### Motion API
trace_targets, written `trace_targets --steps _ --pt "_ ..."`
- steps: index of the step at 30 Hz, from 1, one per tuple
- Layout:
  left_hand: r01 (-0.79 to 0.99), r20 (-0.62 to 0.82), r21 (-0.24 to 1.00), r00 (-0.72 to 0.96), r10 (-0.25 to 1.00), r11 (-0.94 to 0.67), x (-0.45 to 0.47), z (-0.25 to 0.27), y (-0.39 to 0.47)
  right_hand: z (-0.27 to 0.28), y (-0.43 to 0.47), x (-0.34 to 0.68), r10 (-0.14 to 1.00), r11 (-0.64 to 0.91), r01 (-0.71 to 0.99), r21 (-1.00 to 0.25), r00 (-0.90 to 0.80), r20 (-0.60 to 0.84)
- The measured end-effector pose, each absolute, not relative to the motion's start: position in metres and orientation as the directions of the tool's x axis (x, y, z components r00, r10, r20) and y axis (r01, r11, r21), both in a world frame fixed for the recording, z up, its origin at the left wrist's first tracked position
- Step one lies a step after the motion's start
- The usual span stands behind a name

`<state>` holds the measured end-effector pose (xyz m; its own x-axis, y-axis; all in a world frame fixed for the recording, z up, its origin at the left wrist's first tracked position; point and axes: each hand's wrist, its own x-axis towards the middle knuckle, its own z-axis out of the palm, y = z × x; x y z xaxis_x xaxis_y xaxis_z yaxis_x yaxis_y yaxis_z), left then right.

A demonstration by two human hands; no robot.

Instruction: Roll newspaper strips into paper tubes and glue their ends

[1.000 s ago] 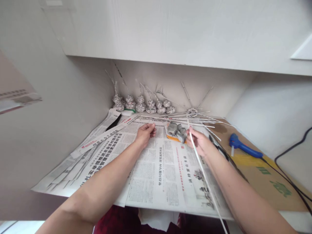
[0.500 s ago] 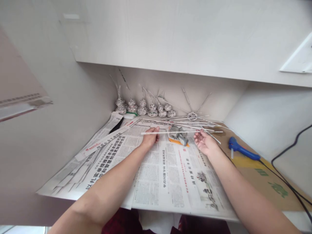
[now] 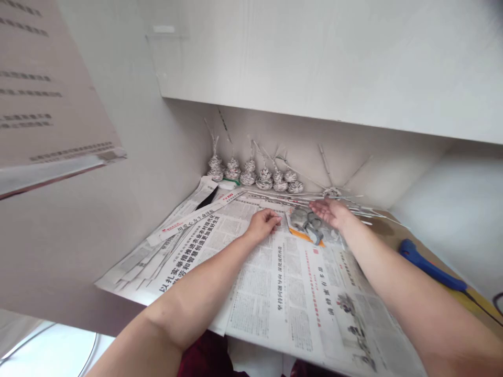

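Note:
My left hand (image 3: 264,225) hovers over the spread newspaper (image 3: 251,283) with loosely bent fingers, slightly apart, and nothing visible in them. Further right and back, my right hand (image 3: 329,212) has its fingers stretched out at the near side of a pile of thin rolled-paper sticks (image 3: 275,198). Between the hands lies a clear bag with grey contents and an orange edge (image 3: 305,224); my right hand partly covers it. Behind the pile, a round woven paper piece (image 3: 332,192) with sticks poking out leans near the back wall.
Several gourd-shaped woven paper pieces (image 3: 249,174) stand along the back wall. Cut newspaper strips (image 3: 173,230) lie stacked at the left. A blue glue gun (image 3: 430,266) with a cord rests on cardboard at the right. A low overhanging panel (image 3: 306,63) spans above.
The paper stick held between both hands is out of my left hand and appears to lie at the pile. My right hand has moved back, its fingers extended. The view has shifted.

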<state>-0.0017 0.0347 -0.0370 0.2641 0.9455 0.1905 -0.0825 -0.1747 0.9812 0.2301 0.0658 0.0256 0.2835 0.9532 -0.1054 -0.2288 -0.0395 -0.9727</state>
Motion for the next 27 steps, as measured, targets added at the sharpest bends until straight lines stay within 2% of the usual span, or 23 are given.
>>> trace_targets --steps 3,5,7,10,17,23,27 --pt "-0.081 0.182 0.983 0.269 0.946 -0.166 -0.001 -0.037 0.034 0.02 0.053 0.222 0.949 -0.135 -0.225 -0.965 0.252 -0.192" --pt "-0.088 0.183 0.982 0.272 0.945 -0.165 -0.001 -0.037 0.034 0.017 0.039 0.215 0.95 -0.125 -0.221 -0.967 0.256 -0.181" --pt "-0.103 0.177 0.983 0.27 0.946 -0.155 0.0 -0.036 0.034 0.013 0.024 0.206 0.956 -0.063 -0.184 -0.981 0.271 -0.113" --pt "-0.142 0.151 0.983 0.264 0.953 -0.117 0.0 -0.037 0.036 0.002 -0.001 0.191 0.963 0.062 -0.001 -0.998 0.263 0.06" --pt "-0.335 0.079 0.942 0.327 0.942 0.037 -0.007 -0.035 0.039 -0.033 -0.033 0.176 0.971 0.183 0.276 -0.944 0.1 0.218" --pt "-0.438 0.053 0.879 0.477 0.877 0.186 -0.012 -0.027 0.03 -0.033 -0.032 0.179 0.978 0.176 0.237 -0.955 0.068 0.197" --pt "-0.411 0.022 0.892 0.457 0.889 0.19 -0.011 -0.027 0.028 -0.033 -0.03 0.182 0.981 0.178 0.224 -0.958 0.042 0.192"
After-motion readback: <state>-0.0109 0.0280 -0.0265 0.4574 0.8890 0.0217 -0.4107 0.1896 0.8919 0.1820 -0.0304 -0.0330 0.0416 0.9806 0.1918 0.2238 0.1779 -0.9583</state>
